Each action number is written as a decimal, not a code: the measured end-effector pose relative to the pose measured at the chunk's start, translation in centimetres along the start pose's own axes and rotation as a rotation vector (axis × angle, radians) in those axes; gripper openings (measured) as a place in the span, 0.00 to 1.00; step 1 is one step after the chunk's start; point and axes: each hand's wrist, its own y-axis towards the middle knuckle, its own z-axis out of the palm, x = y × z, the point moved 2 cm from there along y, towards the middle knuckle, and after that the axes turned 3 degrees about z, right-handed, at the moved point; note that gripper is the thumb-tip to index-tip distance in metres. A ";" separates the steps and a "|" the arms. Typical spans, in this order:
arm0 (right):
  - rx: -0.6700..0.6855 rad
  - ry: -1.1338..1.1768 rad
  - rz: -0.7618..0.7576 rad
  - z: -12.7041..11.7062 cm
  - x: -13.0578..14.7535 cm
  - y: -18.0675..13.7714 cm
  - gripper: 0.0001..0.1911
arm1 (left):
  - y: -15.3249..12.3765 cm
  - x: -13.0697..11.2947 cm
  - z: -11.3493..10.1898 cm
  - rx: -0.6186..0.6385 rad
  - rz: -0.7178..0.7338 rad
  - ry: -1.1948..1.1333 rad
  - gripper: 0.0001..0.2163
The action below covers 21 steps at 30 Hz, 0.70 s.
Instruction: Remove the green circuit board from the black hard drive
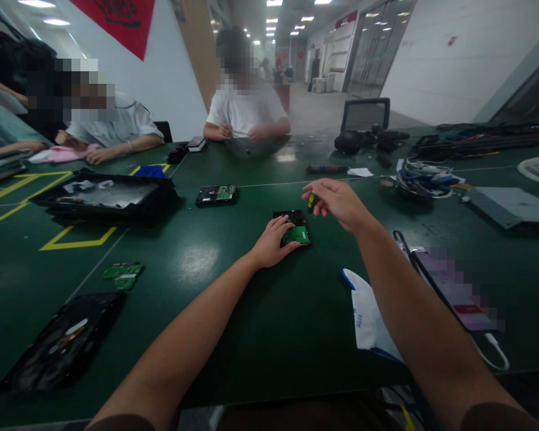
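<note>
A small hard drive (299, 235) with a green circuit board lies on the dark green table in front of me. My left hand (273, 240) rests over its left side, the thumb along the near edge and the fingers across the top, holding it against the table. Just above its right far corner, my right hand (335, 202) is closed around a yellow and black screwdriver (312, 201); only a short piece of the handle shows and its tip cannot be made out. Further left sits a second hard drive (216, 195), board side up.
Left are a black tray (103, 206), a loose green circuit board (123, 275) and a large black drive casing (67, 341). A white-blue packet (363, 311) and a phone (453, 287) lie right, beyond them a cable bundle (426, 179) and a grey metal box (512, 206). People sit opposite.
</note>
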 end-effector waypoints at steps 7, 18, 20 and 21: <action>-0.019 -0.022 -0.028 -0.1 0.3 -0.2 0.13 | 0.0 0.0 0.0 0.006 0.008 0.011 0.27; 0.045 0.038 0.023 -0.3 0.2 -0.2 0.13 | 0.0 0.1 0.0 0.000 0.001 0.000 0.29; 0.071 0.060 0.005 -0.2 0.2 -0.3 0.15 | 0.0 0.1 0.0 0.002 0.003 -0.004 0.28; 0.080 0.060 -0.006 -0.2 0.2 -0.3 0.15 | 0.0 0.0 0.0 0.005 0.004 -0.005 0.28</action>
